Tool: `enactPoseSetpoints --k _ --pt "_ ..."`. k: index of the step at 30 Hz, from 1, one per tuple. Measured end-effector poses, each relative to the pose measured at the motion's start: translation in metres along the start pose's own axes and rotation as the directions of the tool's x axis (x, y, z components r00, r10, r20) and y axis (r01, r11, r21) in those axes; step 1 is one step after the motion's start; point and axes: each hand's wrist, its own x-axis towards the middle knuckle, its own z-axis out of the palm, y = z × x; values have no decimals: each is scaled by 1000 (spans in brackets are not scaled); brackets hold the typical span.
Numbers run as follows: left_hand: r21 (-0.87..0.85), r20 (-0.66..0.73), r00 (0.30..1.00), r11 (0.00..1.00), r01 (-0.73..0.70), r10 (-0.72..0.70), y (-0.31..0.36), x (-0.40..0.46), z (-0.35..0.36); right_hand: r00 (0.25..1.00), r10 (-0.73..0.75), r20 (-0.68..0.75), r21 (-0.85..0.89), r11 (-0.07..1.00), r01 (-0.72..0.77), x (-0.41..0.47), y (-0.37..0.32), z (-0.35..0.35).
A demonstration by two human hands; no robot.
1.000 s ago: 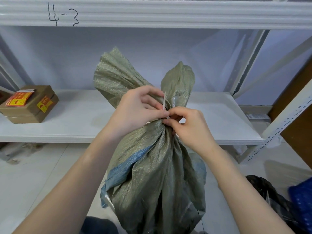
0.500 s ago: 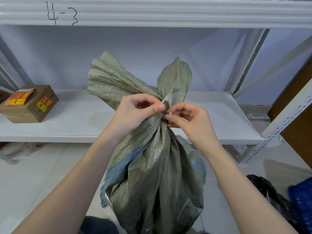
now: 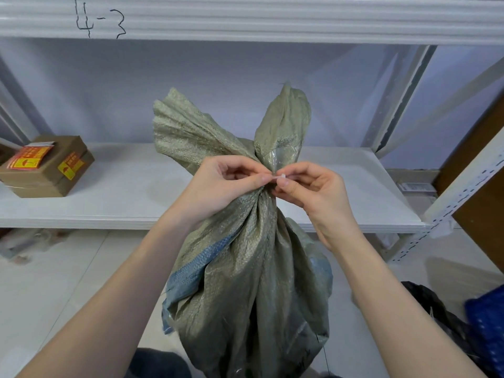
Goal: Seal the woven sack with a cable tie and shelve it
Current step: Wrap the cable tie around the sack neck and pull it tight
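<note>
A grey-green woven sack (image 3: 245, 282) with a blue stripe stands upright in front of me, its mouth gathered into a neck with two flaps flaring above. A thin white cable tie (image 3: 278, 177) runs across the neck. My left hand (image 3: 218, 186) pinches the tie's left end between thumb and forefinger. My right hand (image 3: 311, 189) pinches the tie's head on the right side. Most of the tie's loop is hidden behind the fabric and my fingers. A white metal shelf (image 3: 136, 203) lies just behind the sack.
A brown cardboard box (image 3: 46, 166) with red and yellow labels sits at the shelf's left end. An upper shelf beam (image 3: 245, 20) is marked "4-3". A perforated upright (image 3: 461, 195) stands at right. Dark and blue bags (image 3: 463, 323) lie on the floor, lower right.
The tie's tail, upright a second ago, now lies level between my two hands. Both hands have shifted slightly apart and the sack's neck has risen a little.
</note>
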Motion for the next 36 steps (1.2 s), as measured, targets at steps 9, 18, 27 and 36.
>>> enactPoseSetpoints --k 9,18,27,36 --pt "7 -16 1000 1000 -11 11 -2 0 0 1000 8 -2 -9 1000 -8 -1 -1 -1" --pt "54 -8 999 998 -43 43 -2 -1 2 1000 14 2 -55 998 -14 -1 1 2" --pt "92 -24 997 993 -67 70 -6 1 2 998 10 64 -63 998 -6 -1 3 2" --pt "167 6 994 980 -111 112 -4 -3 7 995 54 84 -3 999 -54 2 6 4"
